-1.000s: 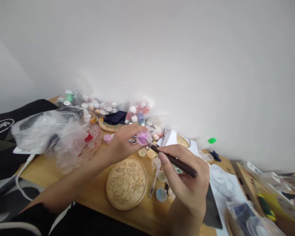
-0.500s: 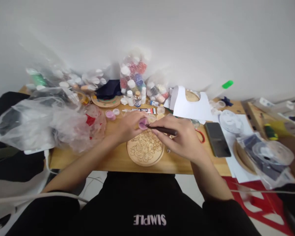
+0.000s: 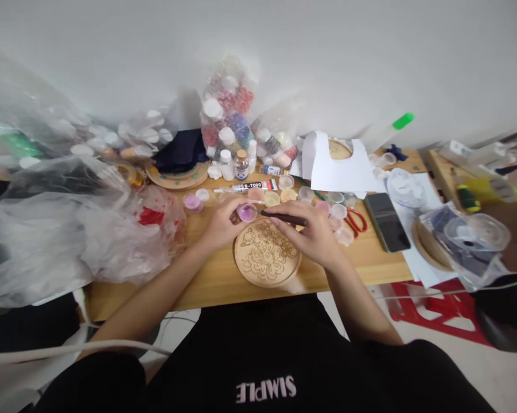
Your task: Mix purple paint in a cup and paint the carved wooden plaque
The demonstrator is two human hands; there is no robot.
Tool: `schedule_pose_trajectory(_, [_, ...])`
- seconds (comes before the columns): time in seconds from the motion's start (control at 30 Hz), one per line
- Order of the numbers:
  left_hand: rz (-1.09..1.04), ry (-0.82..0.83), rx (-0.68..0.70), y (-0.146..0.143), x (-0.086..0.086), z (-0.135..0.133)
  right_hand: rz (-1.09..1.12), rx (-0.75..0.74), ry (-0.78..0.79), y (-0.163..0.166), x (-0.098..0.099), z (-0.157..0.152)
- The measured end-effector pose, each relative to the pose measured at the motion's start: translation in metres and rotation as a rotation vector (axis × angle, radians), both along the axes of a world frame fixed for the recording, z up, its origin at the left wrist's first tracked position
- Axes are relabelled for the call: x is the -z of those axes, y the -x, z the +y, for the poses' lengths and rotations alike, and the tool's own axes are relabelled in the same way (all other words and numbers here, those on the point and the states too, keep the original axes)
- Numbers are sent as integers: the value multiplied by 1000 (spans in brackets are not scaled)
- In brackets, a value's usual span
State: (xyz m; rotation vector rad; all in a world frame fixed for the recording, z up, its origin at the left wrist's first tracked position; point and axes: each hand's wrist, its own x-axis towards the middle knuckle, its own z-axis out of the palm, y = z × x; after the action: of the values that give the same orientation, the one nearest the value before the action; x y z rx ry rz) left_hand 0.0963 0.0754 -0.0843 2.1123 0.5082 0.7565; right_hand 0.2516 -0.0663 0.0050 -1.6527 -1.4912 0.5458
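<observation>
Left hand [image 3: 224,223] has its fingers gripping the purple cup [image 3: 247,213], right hand [image 3: 312,229] has a dark tool [image 3: 289,218] pinched, both by the far edge of the disc [image 3: 267,258]. Decent bare counter [image 3: 210,281] either side up front, pots [image 3: 272,199] crowd in behind.

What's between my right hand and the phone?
Red-handled scissors and a few small round containers lie between your right hand and the phone, as the head view shows.

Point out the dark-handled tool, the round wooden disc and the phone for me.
Dark-handled tool [image 3: 291,218]: head view, on the handle.
Round wooden disc [image 3: 267,256]: head view, middle of its patterned face.
Phone [image 3: 387,222]: head view, middle of its screen.
</observation>
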Motion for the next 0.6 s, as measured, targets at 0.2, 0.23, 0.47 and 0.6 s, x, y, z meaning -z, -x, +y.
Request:
schedule_pose_trajectory(0.2, [-42, -69, 9, 5, 2, 3, -23, 51, -7, 7, 6, -1])
schedule_pose_trajectory(0.23, [-53, -87, 18, 5, 2, 2, -8, 55, -5, 8, 4, -2])
schedule_pose_trajectory(0.47, [16, -131, 48, 12, 1, -5, 96, 126, -23, 12, -2, -7])
schedule_pose_trajectory(0.6, [46, -187, 23, 12, 4, -4, 47, 110, -5, 12, 2, -10])
